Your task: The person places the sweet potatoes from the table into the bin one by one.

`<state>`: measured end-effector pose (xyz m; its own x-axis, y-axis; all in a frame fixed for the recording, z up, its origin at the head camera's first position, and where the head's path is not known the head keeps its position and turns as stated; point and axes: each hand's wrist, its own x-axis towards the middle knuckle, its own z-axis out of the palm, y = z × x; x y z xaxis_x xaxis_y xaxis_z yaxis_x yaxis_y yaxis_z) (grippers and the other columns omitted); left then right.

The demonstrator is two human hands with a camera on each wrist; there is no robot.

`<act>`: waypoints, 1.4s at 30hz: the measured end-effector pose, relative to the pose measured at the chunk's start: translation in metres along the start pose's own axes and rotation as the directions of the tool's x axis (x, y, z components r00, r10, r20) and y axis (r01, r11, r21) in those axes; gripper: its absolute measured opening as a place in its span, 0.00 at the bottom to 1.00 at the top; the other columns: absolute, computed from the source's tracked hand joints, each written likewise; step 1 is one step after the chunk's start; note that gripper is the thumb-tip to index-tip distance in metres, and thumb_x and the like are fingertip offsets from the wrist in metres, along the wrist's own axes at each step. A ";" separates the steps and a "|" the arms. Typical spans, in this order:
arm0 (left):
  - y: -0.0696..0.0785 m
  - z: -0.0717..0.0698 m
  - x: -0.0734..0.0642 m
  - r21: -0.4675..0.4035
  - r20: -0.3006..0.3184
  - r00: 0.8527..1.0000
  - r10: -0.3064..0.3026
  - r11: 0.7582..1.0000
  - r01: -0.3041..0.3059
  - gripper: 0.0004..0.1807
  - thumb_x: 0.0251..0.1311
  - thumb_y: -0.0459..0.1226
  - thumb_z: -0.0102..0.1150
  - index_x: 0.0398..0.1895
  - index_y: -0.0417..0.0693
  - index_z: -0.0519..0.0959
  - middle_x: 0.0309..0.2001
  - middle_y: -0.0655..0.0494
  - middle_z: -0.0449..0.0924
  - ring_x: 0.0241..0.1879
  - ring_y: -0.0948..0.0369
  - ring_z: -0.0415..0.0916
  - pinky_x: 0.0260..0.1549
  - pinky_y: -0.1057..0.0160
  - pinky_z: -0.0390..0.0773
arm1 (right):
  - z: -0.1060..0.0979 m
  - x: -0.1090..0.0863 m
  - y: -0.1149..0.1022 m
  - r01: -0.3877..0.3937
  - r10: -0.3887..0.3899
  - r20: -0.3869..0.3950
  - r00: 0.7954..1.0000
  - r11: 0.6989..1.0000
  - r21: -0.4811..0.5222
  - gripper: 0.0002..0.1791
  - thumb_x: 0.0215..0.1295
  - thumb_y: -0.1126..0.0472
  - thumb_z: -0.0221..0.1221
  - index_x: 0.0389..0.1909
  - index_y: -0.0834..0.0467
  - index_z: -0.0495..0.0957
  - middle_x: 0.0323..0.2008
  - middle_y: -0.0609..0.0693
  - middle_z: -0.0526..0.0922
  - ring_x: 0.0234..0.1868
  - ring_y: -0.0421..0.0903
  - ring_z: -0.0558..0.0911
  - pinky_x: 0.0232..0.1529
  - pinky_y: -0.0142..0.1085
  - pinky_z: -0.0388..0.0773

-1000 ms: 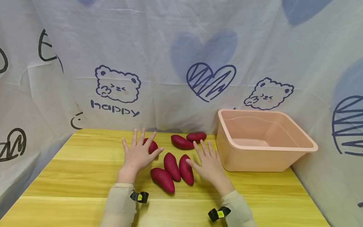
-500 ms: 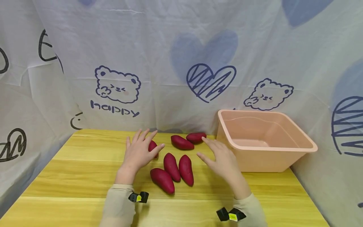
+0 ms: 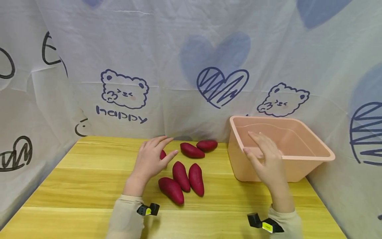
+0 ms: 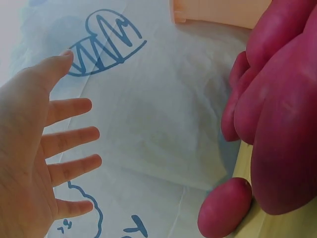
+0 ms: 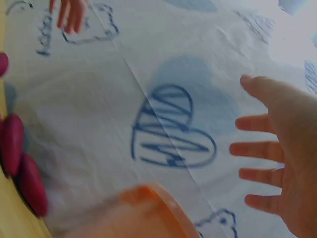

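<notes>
Several dark red sweet potatoes lie on the wooden table. Three are grouped near the middle, among them a sweet potato [image 3: 171,190] at the front left. Two more, including a sweet potato [image 3: 192,150], lie at the back. My left hand [image 3: 150,159], fingers spread and holding nothing, hovers above another sweet potato [image 3: 162,155] and partly hides it. In the left wrist view this left hand [image 4: 29,148] is apart from the sweet potatoes. My right hand [image 3: 268,159] is in front of the pink plastic tub [image 3: 268,167], its fingers extended and without anything in them.
The tub stands at the back right of the wooden table [image 3: 89,186], close to the cloth backdrop [image 3: 176,109]. That printed cloth hangs behind the table and on both sides. Black straps with small devices sit on both wrists.
My right hand has moved right, from beside the sweet potatoes to the front of the tub. The left hand has shifted slightly right, its fingers closer together. The sweet potatoes stay in place.
</notes>
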<state>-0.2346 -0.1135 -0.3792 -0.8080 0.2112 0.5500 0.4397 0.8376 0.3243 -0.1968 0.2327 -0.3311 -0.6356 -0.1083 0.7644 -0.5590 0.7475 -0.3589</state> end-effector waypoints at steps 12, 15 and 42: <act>0.011 0.009 0.000 0.006 0.032 0.998 0.048 0.999 -0.048 0.29 0.61 0.59 0.56 0.62 0.57 0.76 0.62 0.51 0.77 0.63 0.51 0.72 0.63 0.41 0.67 | -0.033 -0.011 0.061 -0.050 0.035 -0.080 0.996 0.978 -0.201 0.32 0.68 0.36 0.51 0.66 0.50 0.71 0.67 0.59 0.71 0.75 0.61 0.56 0.73 0.64 0.43; 0.014 0.013 -0.001 0.008 0.043 0.997 0.058 0.998 -0.058 0.29 0.61 0.59 0.56 0.62 0.57 0.76 0.61 0.53 0.77 0.62 0.52 0.72 0.62 0.42 0.67 | -0.039 -0.017 0.072 -0.145 0.154 0.015 0.988 0.956 -0.255 0.32 0.69 0.38 0.50 0.71 0.45 0.64 0.73 0.56 0.63 0.78 0.61 0.49 0.72 0.66 0.36; 0.031 0.029 -0.018 0.073 0.131 0.949 0.288 0.951 -0.299 0.29 0.58 0.62 0.57 0.60 0.62 0.77 0.60 0.57 0.77 0.60 0.53 0.73 0.63 0.40 0.67 | -0.040 -0.031 0.107 -0.256 0.375 0.279 0.884 0.889 -0.381 0.32 0.73 0.36 0.39 0.75 0.43 0.56 0.77 0.58 0.50 0.77 0.62 0.27 0.65 0.69 0.15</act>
<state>-0.2181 -0.0763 -0.4015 -0.6913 0.5076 0.5142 0.6312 0.7706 0.0880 -0.2156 0.3427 -0.3720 -0.9201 0.0013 0.3916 -0.1311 0.9413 -0.3111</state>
